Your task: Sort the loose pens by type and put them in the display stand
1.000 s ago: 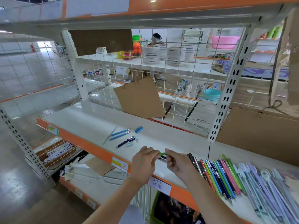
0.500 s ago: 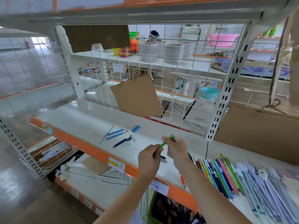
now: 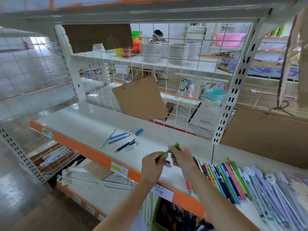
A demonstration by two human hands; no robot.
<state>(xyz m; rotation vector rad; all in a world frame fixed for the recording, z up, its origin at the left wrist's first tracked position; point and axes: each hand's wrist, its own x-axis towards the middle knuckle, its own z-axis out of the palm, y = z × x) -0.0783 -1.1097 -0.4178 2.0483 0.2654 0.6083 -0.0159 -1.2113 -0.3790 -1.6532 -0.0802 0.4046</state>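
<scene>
Green pen (image 3: 171, 148) lifted off shelf (image 3: 86, 120) — hands grip it; label (image 3: 162, 191) illegible.

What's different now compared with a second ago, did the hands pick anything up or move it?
Both hands, left hand and right hand, have lifted the green pen off the shelf and tilted its far end upward; they gripped it low over the shelf edge before. A red pen now shows by the right forearm. The blue pens and the sorted row lie as before.
</scene>
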